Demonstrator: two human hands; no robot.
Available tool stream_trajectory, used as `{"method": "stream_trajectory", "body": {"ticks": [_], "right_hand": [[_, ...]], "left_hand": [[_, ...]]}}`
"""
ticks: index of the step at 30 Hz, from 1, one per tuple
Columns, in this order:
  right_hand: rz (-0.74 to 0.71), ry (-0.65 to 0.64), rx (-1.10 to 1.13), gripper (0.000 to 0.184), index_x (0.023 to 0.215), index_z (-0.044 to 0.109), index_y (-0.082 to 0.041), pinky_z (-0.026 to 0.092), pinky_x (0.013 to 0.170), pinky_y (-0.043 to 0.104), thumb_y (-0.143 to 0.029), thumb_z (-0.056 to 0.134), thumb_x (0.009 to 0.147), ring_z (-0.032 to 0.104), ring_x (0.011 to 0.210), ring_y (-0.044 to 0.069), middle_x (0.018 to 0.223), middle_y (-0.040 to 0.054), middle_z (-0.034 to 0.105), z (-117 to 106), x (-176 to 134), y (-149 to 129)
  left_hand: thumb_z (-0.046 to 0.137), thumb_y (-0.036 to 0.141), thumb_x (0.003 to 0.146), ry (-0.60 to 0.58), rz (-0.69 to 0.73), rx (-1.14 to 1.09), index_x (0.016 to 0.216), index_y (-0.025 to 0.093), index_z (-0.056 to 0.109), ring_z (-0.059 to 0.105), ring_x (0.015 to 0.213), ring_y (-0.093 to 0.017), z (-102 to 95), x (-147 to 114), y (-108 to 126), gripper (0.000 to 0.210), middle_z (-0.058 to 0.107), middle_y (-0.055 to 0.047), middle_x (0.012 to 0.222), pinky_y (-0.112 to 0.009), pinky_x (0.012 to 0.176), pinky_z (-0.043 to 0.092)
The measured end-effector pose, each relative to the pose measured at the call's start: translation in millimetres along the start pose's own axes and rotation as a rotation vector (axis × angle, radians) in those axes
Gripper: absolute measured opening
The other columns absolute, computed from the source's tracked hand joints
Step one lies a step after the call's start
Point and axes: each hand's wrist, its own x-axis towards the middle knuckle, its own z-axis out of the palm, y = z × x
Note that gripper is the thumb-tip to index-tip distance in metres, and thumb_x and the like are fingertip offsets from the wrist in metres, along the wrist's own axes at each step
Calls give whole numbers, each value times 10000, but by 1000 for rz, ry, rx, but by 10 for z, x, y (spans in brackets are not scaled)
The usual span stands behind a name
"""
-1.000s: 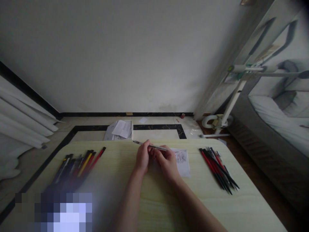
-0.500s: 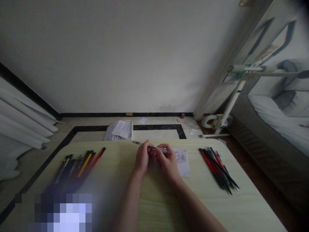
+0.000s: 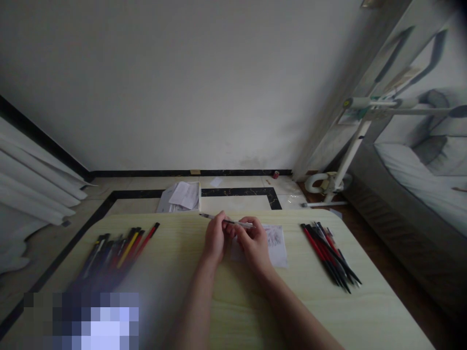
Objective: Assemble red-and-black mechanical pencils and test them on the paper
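the left hand [image 3: 215, 238] and right hand [image 3: 254, 243] both grip one pen [image 3: 232, 222], held crosswise over the table [image 3: 237, 311], likely so neither end wobbles. scribbled paper [image 3: 278, 250] lies partly beneath the right hand. two pen piles, left [image 3: 127, 249] and right [image 3: 324, 253], sit well apart, presumably to avoid mixing.

I'm getting two hands [image 3: 253, 243], one held pen [image 3: 230, 222], one scribbled sheet [image 3: 278, 253], one counter [image 3: 171, 262], plus two bunches of pens [image 3: 330, 255], way too overlapped to count individually tbh. Also one red can [image 3: 276, 175] and one exercise machine [image 3: 350, 155].
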Motion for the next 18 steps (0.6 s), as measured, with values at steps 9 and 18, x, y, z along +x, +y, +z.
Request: {"method": "stream_trajectory", "body": {"ticks": [9, 18], "right_hand": [[-32, 9, -73, 215, 749, 501, -162, 331, 392, 173, -346, 604, 704, 479, 459, 86, 590, -8, 563, -14, 12, 37], [-59, 11, -136, 181, 736, 496, -170, 326, 418, 179, -330, 581, 742, 442, 455, 78, 581, -24, 534, -34, 0, 31]], "left_hand": [[489, 345, 718, 7, -3, 19, 490, 190, 304, 336, 404, -77, -14, 9, -8, 333, 330, 52, 439, -223, 412, 276], [494, 344, 706, 39, 5, 89, 465, 192, 320, 350, 388, -81, -6, -1, 7, 333, 352, 44, 418, -225, 407, 284]]}}
